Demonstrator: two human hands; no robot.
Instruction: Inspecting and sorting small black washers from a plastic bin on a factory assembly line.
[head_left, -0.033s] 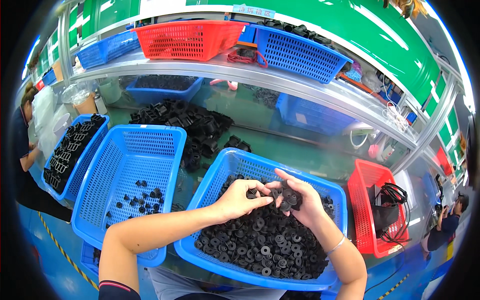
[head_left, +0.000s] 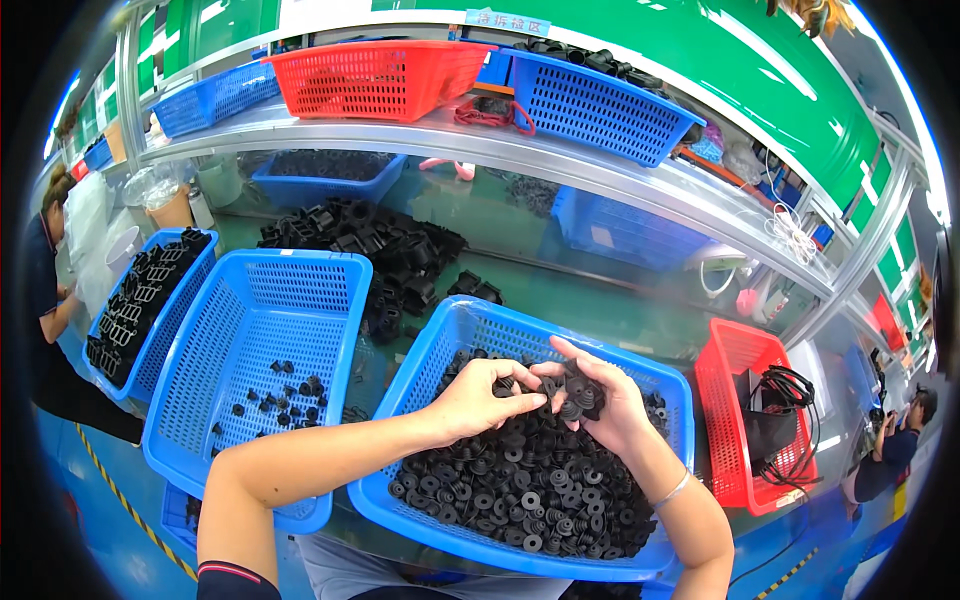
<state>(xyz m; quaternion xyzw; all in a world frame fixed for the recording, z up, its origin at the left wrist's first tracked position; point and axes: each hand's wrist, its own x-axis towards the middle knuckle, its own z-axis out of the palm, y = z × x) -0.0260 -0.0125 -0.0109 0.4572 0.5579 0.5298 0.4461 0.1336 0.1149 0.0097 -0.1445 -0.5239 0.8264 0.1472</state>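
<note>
My left hand (head_left: pixel 478 402) is closed in a pinch, thumb and index finger on a small black rubber part, mostly covered by the fingers. Beside it, my right hand (head_left: pixel 615 408) cups several black ribbed rubber parts (head_left: pixel 580 398), its index finger stretched toward the left hand. Both hands are over a blue perforated basket (head_left: pixel 668 375), full of loose round black rubber parts (head_left: pixel 520 490), many with a centre hole. To the left, another blue basket (head_left: pixel 215 330) has a thin scatter of small black parts (head_left: pixel 290 405) on its floor.
A black heap of plastic parts (head_left: pixel 400 255) lies behind the baskets. At right stands a red basket (head_left: pixel 735 440) with black cables. Far left is a blue basket (head_left: pixel 150 310) of black frames. A metal shelf (head_left: pixel 480 140) carries more baskets. People work at both sides.
</note>
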